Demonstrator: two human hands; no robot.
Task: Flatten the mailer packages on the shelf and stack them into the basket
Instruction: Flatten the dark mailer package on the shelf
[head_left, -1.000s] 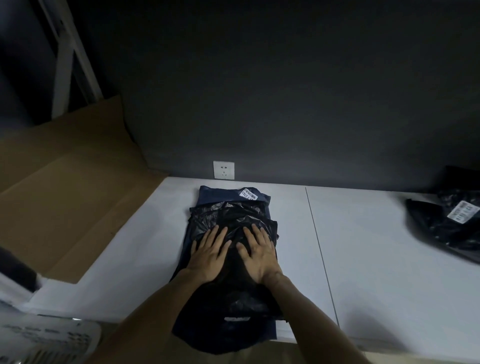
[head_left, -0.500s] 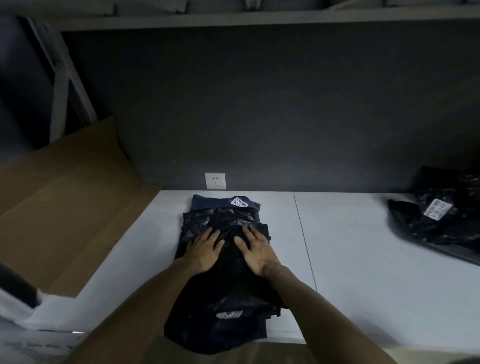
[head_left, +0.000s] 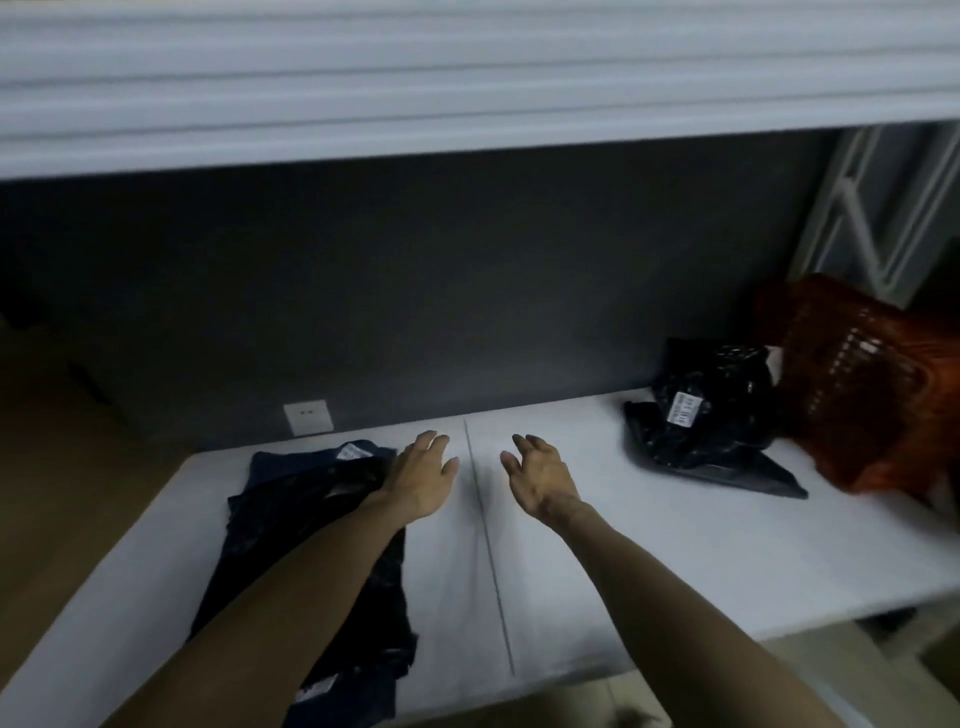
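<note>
1. We are holding our left hand (head_left: 423, 480) out above the white shelf (head_left: 649, 545), its fingers (head_left: 435, 445) loosely spread and gripping nothing.
2. Our right hand (head_left: 540, 480) is hovering alongside, its fingers (head_left: 531, 445) likewise relaxed and empty.
3. The flattened mailer stack (head_left: 291, 530) is lying under our left forearm, just left of the left fingers.
4. A crumpled black mailer (head_left: 711, 426) is lying well to the right of the right fingers, beside the orange basket (head_left: 872, 384).

Shelf board (head_left: 649, 561) under the fingers: white, matt, smooth.
Mailer stack (head_left: 291, 519) left of the left hand (head_left: 421, 478) fingers: dark plastic film, faint sheen, wrinkled; paper labels.
Crumpled mailer (head_left: 711, 415) well right of the right hand (head_left: 540, 480) fingers: black plastic, glossy, creased.
Basket (head_left: 857, 384) beyond: orange plastic lattice.
</note>
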